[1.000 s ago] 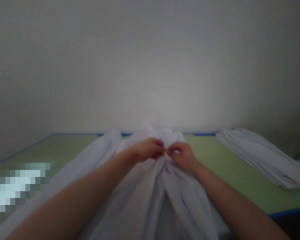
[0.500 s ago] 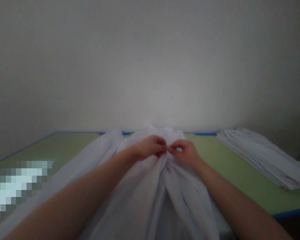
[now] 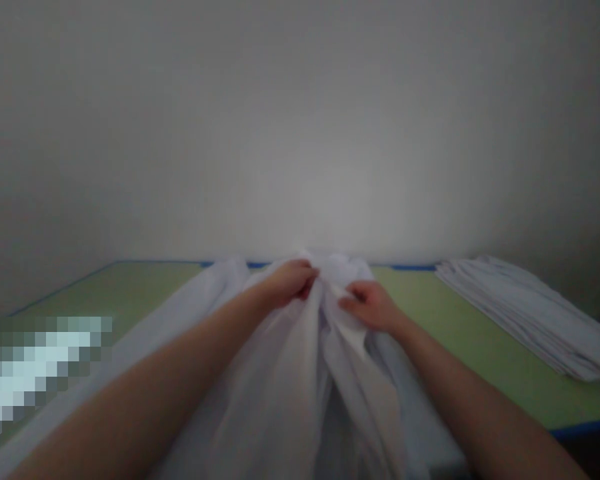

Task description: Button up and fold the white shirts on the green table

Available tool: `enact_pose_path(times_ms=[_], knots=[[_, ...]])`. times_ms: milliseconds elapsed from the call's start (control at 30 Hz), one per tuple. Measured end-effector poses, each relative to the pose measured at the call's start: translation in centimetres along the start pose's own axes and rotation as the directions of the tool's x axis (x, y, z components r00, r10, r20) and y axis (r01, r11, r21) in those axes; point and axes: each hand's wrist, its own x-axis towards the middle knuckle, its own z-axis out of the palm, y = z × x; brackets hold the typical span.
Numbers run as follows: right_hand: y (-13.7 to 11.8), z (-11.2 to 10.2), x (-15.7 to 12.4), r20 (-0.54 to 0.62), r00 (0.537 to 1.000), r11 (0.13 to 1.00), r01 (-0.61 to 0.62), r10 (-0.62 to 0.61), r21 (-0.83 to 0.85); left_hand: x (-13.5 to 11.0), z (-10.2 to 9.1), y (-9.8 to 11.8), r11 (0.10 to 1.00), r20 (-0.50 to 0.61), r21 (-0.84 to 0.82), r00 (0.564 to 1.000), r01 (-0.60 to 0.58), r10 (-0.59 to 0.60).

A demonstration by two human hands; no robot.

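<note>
White cloth, which looks like a garment, lies in loose folds across the middle of the table and drapes toward me. My left hand pinches its upper part, raising a fold between the fingers. Just to the right, my right hand has thumb and fingers closed on another edge of the same cloth. A small gap separates the two hands, and folds run down from both. The fingertips are partly hidden and slightly blurred, so any small detail between them cannot be made out.
The green table has a blue edge and stands against a plain grey wall. On its right side lies a stack of folded white cloth. A long strip of white cloth stretches along the left. A pixelated patch covers the lower left.
My hands, which met at one point on the cloth, have moved apart. The left went slightly left and up; the cloth between them has opened out.
</note>
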Motion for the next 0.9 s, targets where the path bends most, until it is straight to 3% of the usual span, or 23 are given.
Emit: enact_pose_path(times_ms=[233, 367, 433, 500, 600, 667, 700, 767, 833, 900], knots=[[0.8, -1.5, 0.8, -0.178, 0.975, 0.973, -0.096, 0.135, 0.209, -0.7, -0.4, 1.2, 0.959, 0.165, 0.274, 0.986, -0.069, 0.024], [1.0, -1.7, 0.9, -0.231, 0.955, 0.941, -0.104, 0.185, 0.323, -3.1, -0.1, 4.0, 0.835, 0.231, 0.510, 0.968, -0.206, 0.098], [0.9, -1.7, 0.9, -0.235, 0.952, 0.918, -0.095, 0.196, 0.384, -4.8, 0.3, 5.6, 0.745, 0.336, 0.578, 0.929, -0.334, 0.156], [0.8, -1.6, 0.9, -0.233, 0.949, 0.899, -0.096, 0.213, 0.428, -6.5, 0.9, 6.7, 0.680, 0.480, 0.582, 0.864, -0.446, 0.155], [1.0, -1.6, 0.9, -0.230, 0.943, 0.894, -0.123, 0.241, 0.431, -8.1, 1.9, 7.0, 0.656, 0.642, 0.565, 0.766, -0.501, 0.032], [1.2, -1.6, 0.9, -0.233, 0.942, 0.901, -0.130, 0.243, 0.414, -8.4, 2.5, 6.2, 0.638, 0.664, 0.594, 0.746, -0.490, -0.045], [1.2, -1.7, 0.9, -0.234, 0.942, 0.902, -0.128, 0.241, 0.412, -8.4, 2.7, 5.7, 0.623, 0.647, 0.621, 0.760, -0.476, -0.063], [1.1, -1.9, 0.8, -0.238, 0.941, 0.893, -0.118, 0.240, 0.435, -8.1, 2.8, 4.4, 0.596, 0.559, 0.680, 0.828, -0.426, -0.045], [0.9, -2.0, 0.7, -0.253, 0.938, 0.876, -0.095, 0.238, 0.473, -7.7, 2.7, 3.2, 0.593, 0.416, 0.729, 0.909, -0.343, 0.015], [0.6, -2.1, 0.7, -0.285, 0.929, 0.865, -0.067, 0.236, 0.498, -7.2, 2.4, 2.1, 0.608, 0.288, 0.751, 0.957, -0.256, 0.047]])
